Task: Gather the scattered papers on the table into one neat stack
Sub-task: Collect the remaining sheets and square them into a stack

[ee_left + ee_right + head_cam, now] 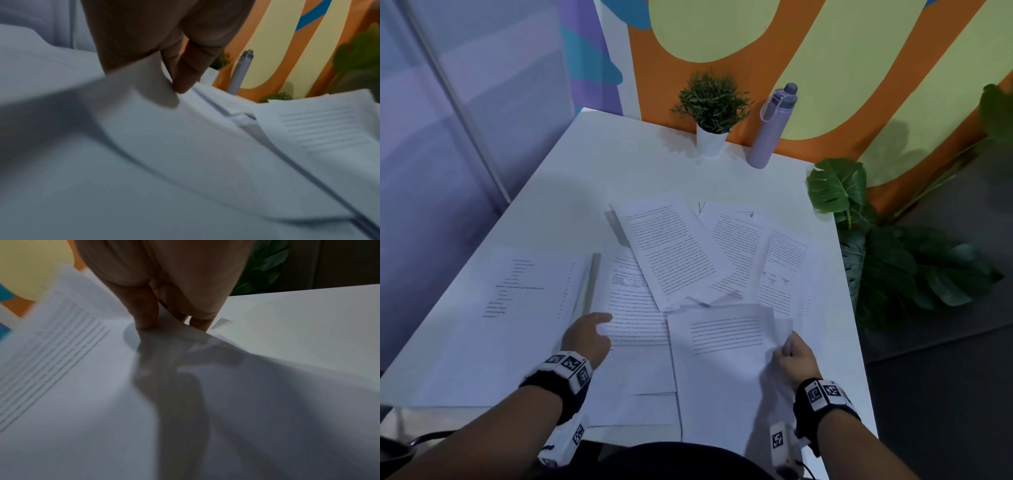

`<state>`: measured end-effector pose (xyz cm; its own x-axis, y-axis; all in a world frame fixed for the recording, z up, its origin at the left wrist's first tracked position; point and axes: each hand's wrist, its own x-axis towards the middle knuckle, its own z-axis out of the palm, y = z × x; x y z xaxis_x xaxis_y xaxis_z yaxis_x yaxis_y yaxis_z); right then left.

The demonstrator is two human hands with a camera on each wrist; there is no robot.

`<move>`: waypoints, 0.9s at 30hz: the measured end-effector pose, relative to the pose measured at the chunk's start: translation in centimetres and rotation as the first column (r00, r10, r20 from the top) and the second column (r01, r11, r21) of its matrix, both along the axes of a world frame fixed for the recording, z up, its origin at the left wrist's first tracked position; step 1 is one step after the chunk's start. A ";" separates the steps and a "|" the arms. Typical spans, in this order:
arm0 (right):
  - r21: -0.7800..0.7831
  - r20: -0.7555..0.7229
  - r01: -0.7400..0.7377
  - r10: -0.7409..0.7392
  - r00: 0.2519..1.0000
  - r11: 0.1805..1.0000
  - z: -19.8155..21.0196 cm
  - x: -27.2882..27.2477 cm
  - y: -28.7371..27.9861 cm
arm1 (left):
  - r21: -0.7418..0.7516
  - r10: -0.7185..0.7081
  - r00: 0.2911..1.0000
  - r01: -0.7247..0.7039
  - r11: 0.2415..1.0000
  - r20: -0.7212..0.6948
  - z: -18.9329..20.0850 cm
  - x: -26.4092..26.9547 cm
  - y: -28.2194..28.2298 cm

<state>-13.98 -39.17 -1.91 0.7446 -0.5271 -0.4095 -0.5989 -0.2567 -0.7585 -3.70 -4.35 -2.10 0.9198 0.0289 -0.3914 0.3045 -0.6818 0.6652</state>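
White table (619,164) set against an orange & pale-green painted wall; at the far edge a small potted plant (711,109) in a white pot, w/ a lilac water bottle (774,130) just beside it on the right; big dark leaves (835,188) off the table's right side

Papers lie scattered across the middle & near part of the table, overlapping at odd angles; top printed sheet (671,246) tilted over several others, a page w/ sparse lines (530,284) off to the left, lying flatter & more apart

Left hand (589,334) grips the left edge of a printed sheet (635,315) near the centre; thumb on top, fingers tucked under it, the sheet bowing up a bit in the left wrist view (164,129)

Right hand (796,354) pinches the right edge of a short-text sheet (726,335) at the near right; fingers (146,311) curled onto the paper, which crumples & lifts at that edge; both wrists wear black bands w/ marker tags
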 end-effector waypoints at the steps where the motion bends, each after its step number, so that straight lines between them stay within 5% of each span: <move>1: 0.034 0.000 0.005 -0.005 1.000 0.999 0.0 0.1 -0.3 | -0.011 0.044 0.999 -0.044 0.999 0.024 0.6 0.0 0.3; 8: 0.217 0.099 0.119 -0.143 0.985 0.969 0.9 4.1 -0.9 | 0.008 0.180 0.956 -0.187 0.982 0.231 5.2 0.0 2.7; 12: 0.020 0.127 0.196 -0.197 0.972 0.980 1.4 7.5 -1.3 | 0.048 0.200 0.899 -0.236 0.970 0.390 7.7 0.3 3.1; 16: -0.002 0.088 0.304 -0.302 0.949 0.953 1.0 10.0 -1.5 | 0.057 0.186 0.799 -0.265 0.963 0.571 10.0 0.9 3.6; 19: -0.049 -0.038 0.191 -0.192 0.981 0.980 0.2 11.4 -1.1 | 0.022 0.172 0.730 -0.247 0.969 0.661 11.5 1.5 3.7; 27: -0.034 -0.111 0.042 -0.045 0.993 0.999 -0.2 10.6 1.6 | -0.276 0.352 0.891 -0.275 0.921 0.287 9.5 4.2 1.3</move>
